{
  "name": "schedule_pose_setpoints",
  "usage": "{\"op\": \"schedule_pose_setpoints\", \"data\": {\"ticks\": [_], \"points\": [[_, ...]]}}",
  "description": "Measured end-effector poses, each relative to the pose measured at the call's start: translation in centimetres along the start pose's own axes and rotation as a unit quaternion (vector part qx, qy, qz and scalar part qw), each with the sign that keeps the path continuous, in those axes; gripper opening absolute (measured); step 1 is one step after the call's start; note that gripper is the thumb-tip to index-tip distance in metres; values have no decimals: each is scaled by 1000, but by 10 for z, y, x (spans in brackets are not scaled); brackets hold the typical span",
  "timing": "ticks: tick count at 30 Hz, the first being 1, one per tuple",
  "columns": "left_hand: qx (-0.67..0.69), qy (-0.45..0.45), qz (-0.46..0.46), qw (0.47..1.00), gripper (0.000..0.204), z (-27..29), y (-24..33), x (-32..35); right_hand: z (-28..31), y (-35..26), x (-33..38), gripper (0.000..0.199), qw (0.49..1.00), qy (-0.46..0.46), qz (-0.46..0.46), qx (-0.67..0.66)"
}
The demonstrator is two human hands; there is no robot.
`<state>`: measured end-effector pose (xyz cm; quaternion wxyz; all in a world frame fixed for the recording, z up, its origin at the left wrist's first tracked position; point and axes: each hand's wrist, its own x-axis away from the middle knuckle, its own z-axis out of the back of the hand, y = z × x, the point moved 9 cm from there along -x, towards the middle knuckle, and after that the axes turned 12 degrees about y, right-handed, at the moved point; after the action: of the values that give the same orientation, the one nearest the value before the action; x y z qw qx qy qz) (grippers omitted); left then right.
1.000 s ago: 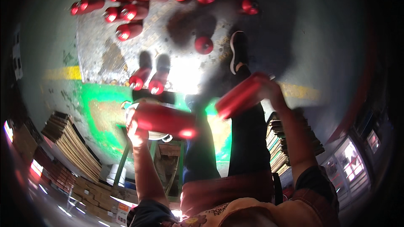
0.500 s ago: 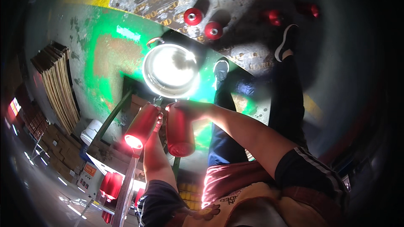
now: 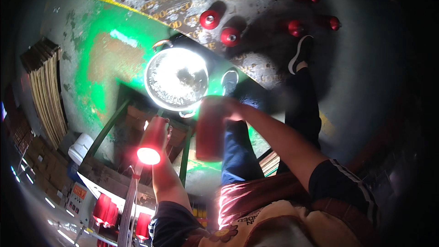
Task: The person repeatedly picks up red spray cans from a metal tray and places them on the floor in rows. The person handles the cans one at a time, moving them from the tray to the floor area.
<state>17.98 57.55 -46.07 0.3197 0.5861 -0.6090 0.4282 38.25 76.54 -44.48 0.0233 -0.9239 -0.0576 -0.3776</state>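
First, at the left, a stack of flat cardboard (image 3: 45, 93) stands on the floor (image 3: 57, 18), near a white bucket (image 3: 81, 146). Lower down, several background bottles (image 3: 105, 210), also red, show. Next, the left hand (image 3: 167, 131) grasps a tilted red bottle (image 3: 154, 136), its base brightly lit, below a round metal pot (image 3: 177, 87). Further right, the right hand (image 3: 232, 109) grips a blurred second red bottle (image 3: 210, 130), near the pot. Beyond, other red bottles (image 3: 230, 38) stand on a grey sheet (image 3: 256, 11).

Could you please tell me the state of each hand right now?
Left hand: closed, holding a red bottle.
Right hand: closed, holding a second red bottle.
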Motion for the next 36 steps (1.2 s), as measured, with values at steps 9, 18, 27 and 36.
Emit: {"op": "schedule_pose_setpoints", "data": {"ticks": [9, 18, 27, 36], "points": [[-664, -16, -349, 661, 31, -217, -127, -138, 205, -176, 196, 41, 562, 478, 484, 471], [-769, 35, -543, 335, 26, -328, -290, -285, 306, -200, 176, 38, 412, 574, 489, 512], [-831, -58, -487, 262, 38, -309, -302, -285, 291, -201, 213, 45, 512, 508, 423, 548], [-768, -240, -548, 229, 48, -504, -415, -356, 408, -367, 332, 56, 335, 670, 453, 484]]}}
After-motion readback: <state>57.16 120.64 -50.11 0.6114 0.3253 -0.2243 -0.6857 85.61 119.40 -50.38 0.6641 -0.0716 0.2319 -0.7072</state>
